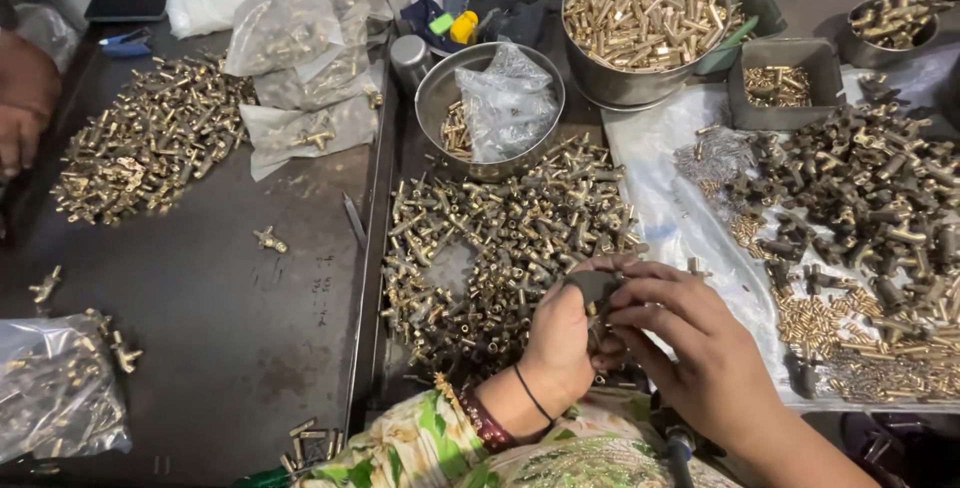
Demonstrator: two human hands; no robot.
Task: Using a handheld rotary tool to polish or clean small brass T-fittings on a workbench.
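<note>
My left hand (560,343) and my right hand (690,343) meet low in the middle of the head view, both pinched on one small dark metal fitting (592,288). The left wrist carries bangles and a thin black band. The hands hover over a wide heap of small brass fittings (500,238) lying on the dark metal table. What the fingertips do on the fitting is hidden.
Steel bowls of brass parts (640,18), (490,98) stand behind. Darker fittings (870,188) lie on clear plastic at right. A second brass heap (150,138) and plastic bags (295,58), (50,388) lie left. Another person's hand (20,108) rests at the left edge.
</note>
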